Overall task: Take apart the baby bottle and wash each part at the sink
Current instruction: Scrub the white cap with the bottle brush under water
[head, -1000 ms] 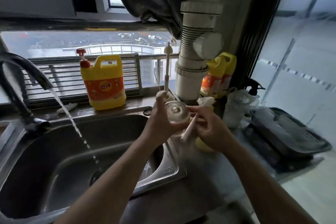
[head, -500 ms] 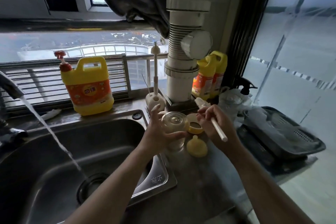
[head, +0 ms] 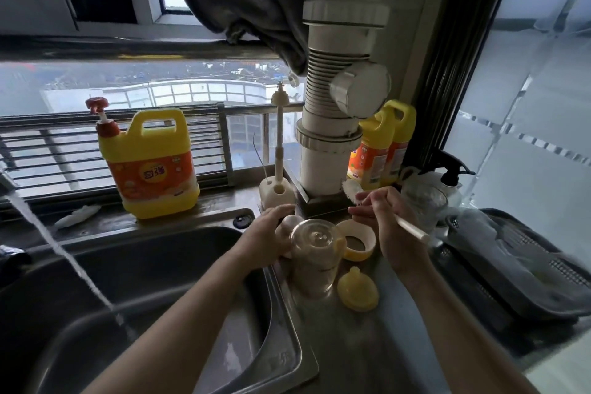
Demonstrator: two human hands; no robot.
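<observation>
Left grip (head: pixel 271 235) curls round the left side of the clear bottle body (head: pixel 315 261), which stands mid-frame at the edge of the steel desk (head: pixel 351 345), just right of the sink (head: pixel 160 253). Whether it is lifted or resting I cannot tell. Right grip (head: pixel 395 227) pinches the white handle of a small brush (head: pixel 412 230), bristles pointing to the upper left, touching none of the parts.

Dismantling looks finished. The yellow collar ring (head: pixel 358 245) lies just beside the body, and the yellow nipple (head: pixel 357 293) sits apart, lower in the frame. Washing seems barely begun, I judge: no foam shows on any piece, and none is under the water stream (head: pixel 64 253) falling into the basin at left. All three parts likely need scrubbing and rinsing.

A detergent jug (head: pixel 150 163) stands at left of centre. A brush stand (head: pixel 275 192) and a white pipe (head: pixel 335 125) crowd above the parts, and a dark drying tray (head: pixel 518 269) fills the right. Ring and nipple lie loose near both grips and could be knocked.
</observation>
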